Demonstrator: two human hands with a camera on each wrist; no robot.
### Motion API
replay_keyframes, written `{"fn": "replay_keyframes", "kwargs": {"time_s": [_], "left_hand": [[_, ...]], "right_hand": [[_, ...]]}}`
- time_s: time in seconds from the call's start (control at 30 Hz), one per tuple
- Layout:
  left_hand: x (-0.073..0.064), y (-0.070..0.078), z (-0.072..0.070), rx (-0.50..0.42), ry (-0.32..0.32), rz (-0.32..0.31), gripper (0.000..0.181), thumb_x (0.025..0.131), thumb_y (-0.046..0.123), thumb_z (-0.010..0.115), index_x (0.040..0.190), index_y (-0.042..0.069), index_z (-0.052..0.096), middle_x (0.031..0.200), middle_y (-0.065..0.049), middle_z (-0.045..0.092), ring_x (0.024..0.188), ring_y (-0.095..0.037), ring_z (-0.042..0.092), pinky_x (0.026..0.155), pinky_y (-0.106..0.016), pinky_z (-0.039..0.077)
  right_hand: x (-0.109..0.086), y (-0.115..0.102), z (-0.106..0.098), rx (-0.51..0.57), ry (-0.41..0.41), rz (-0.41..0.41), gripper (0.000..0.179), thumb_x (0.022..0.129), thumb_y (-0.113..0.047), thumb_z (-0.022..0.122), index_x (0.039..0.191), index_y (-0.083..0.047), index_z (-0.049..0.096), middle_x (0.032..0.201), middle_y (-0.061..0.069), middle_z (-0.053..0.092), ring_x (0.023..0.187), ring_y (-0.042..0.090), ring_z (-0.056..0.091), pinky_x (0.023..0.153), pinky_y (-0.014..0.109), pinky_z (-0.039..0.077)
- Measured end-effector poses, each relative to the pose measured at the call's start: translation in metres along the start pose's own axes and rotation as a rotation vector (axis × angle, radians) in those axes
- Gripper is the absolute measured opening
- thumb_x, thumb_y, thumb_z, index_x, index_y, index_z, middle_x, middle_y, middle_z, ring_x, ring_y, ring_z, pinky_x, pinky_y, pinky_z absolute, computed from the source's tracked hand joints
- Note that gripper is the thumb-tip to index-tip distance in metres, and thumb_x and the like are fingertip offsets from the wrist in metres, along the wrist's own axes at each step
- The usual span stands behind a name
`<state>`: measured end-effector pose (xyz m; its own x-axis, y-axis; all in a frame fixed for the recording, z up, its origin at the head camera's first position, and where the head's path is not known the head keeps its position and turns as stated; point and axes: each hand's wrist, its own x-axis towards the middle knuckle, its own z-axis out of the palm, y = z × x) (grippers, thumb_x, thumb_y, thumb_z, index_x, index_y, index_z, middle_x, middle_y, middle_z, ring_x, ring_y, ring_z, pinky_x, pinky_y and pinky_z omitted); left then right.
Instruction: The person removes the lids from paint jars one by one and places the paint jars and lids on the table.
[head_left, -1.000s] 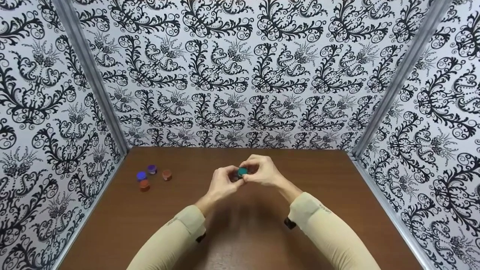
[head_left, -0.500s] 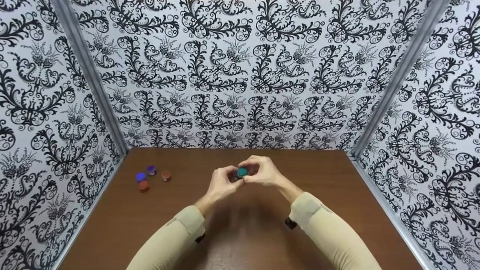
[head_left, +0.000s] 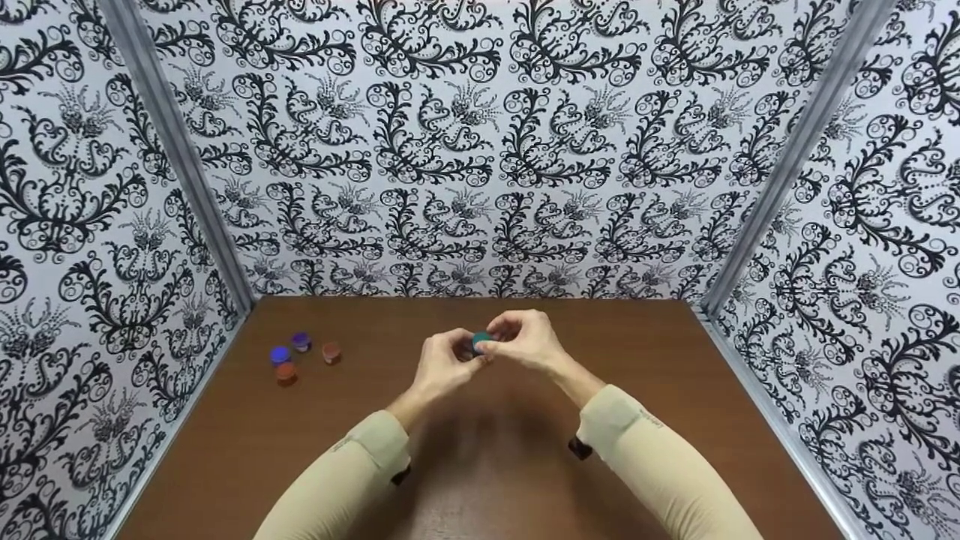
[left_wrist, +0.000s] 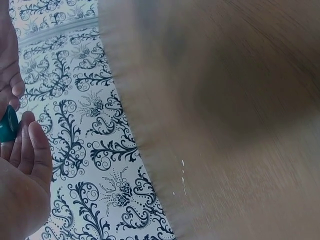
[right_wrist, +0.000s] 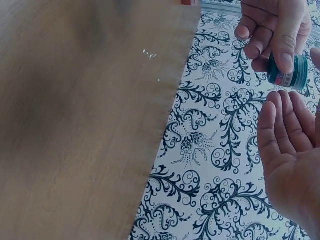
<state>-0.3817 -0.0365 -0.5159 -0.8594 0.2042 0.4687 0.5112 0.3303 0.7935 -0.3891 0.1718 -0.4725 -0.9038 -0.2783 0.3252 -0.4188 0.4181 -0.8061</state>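
Head view has a small green cylindrical jar [head_left: 478, 339] at the centre of the frame — the left hand [head_left: 444, 363] clamps it between thumb and fingers. Beside it is the right hand [head_left: 531, 342], its fingers apart — whether its thumb touches, I cannot tell. At left of the frame, small round jars, blue jar [head_left: 280, 355], purple jar [head_left: 301, 342] and two orange jars [head_left: 286, 373], stand on the brown wooden table [head_left: 480, 480].

I can read no words or numbers here. The green jar [right_wrist: 295, 74] I hold carries a small label [right_wrist: 283, 79] too tiny to make out, and the dark marks [head_left: 651, 418] on my right sleeve [head_left: 667, 469] are likewise illegible.
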Motion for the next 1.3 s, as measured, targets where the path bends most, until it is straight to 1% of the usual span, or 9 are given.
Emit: {"fn": "replay_keyframes", "kwargs": {"time_s": [0.17,0.3,0.5,0.57,0.73,0.87,1.1,1.2,1.3], "left_hand": [[0.0005,0.0003,0.0012,-0.010,0.002,0.001,0.018,0.085,0.013,0.095,0.098,0.008,0.084,0.087,-0.008,0.084,0.074,-0.004,0.071,0.071,-0.022,0.062],[0.0004,0.0008,0.0010,-0.014,0.006,0.010,0.017,0.085,0.013,0.095,0.097,0.009,0.085,0.087,-0.008,0.085,0.075,-0.005,0.073,0.072,-0.025,0.064],[0.0001,0.0013,0.0007,-0.017,-0.009,0.011,0.016,0.085,0.013,0.094,0.097,0.008,0.085,0.087,-0.008,0.085,0.075,-0.008,0.075,0.072,-0.024,0.064],[0.0002,0.0009,0.0009,-0.016,-0.015,0.008,0.016,0.086,0.014,0.094,0.098,0.009,0.085,0.086,-0.008,0.085,0.075,-0.008,0.076,0.072,-0.022,0.064],[-0.0001,0.0000,0.0017,-0.025,-0.027,0.013,0.016,0.086,0.014,0.094,0.098,0.008,0.085,0.086,-0.009,0.085,0.076,-0.009,0.077,0.072,-0.019,0.062],[-0.0001,-0.0005,0.0023,-0.035,-0.048,0.019,0.016,0.087,0.013,0.093,0.100,0.007,0.085,0.088,-0.009,0.085,0.077,-0.010,0.076,0.073,-0.020,0.062],[-0.0004,0.0005,0.0013,-0.064,-0.088,0.006,0.017,0.088,0.012,0.091,0.103,0.007,0.085,0.090,-0.010,0.085,0.079,-0.013,0.077,0.076,-0.025,0.064],[-0.0009,0.0005,0.0008,-0.068,-0.095,0.010,0.017,0.088,0.011,0.090,0.105,0.007,0.085,0.090,-0.011,0.085,0.079,-0.014,0.076,0.075,-0.024,0.063],[-0.0012,0.0004,0.0004,-0.063,-0.098,0.016,0.018,0.088,0.010,0.089,0.105,0.007,0.085,0.090,-0.011,0.084,0.078,-0.012,0.074,0.074,-0.021,0.061]], "right_hand": [[-0.0002,0.0003,0.0014,0.009,0.012,0.013,0.033,0.081,-0.025,0.103,0.100,-0.006,0.083,0.083,0.008,0.081,0.070,0.008,0.070,0.067,0.022,0.060],[0.0007,0.0010,0.0014,0.017,0.009,0.008,0.034,0.079,-0.023,0.103,0.100,-0.006,0.084,0.083,0.007,0.081,0.070,0.007,0.070,0.067,0.022,0.060],[0.0011,-0.0003,0.0001,-0.004,-0.003,-0.018,0.032,0.079,-0.020,0.103,0.101,-0.004,0.086,0.084,0.012,0.081,0.069,0.006,0.069,0.065,0.019,0.058],[0.0013,0.0002,-0.0004,-0.012,-0.010,-0.041,0.031,0.080,-0.020,0.102,0.102,-0.004,0.086,0.085,0.015,0.082,0.068,0.005,0.068,0.065,0.018,0.057],[0.0026,0.0030,-0.0018,-0.020,-0.044,-0.115,0.033,0.082,-0.016,0.100,0.105,0.002,0.086,0.091,0.026,0.081,0.069,0.000,0.068,0.067,0.015,0.057],[0.0026,0.0036,-0.0032,-0.020,-0.069,-0.154,0.030,0.083,-0.013,0.098,0.106,0.002,0.086,0.094,0.029,0.080,0.072,-0.002,0.069,0.070,0.014,0.058],[0.0014,0.0027,-0.0043,-0.050,-0.075,-0.180,0.027,0.081,-0.015,0.096,0.106,-0.007,0.090,0.094,0.019,0.080,0.079,0.005,0.069,0.074,0.017,0.059],[0.0017,0.0039,-0.0040,-0.041,-0.078,-0.189,0.028,0.080,-0.014,0.096,0.107,-0.008,0.090,0.095,0.019,0.080,0.082,0.009,0.069,0.076,0.017,0.059],[0.0022,0.0060,-0.0031,-0.015,-0.086,-0.198,0.030,0.079,-0.011,0.095,0.108,-0.006,0.089,0.096,0.021,0.080,0.084,0.014,0.070,0.075,0.019,0.059]]}}
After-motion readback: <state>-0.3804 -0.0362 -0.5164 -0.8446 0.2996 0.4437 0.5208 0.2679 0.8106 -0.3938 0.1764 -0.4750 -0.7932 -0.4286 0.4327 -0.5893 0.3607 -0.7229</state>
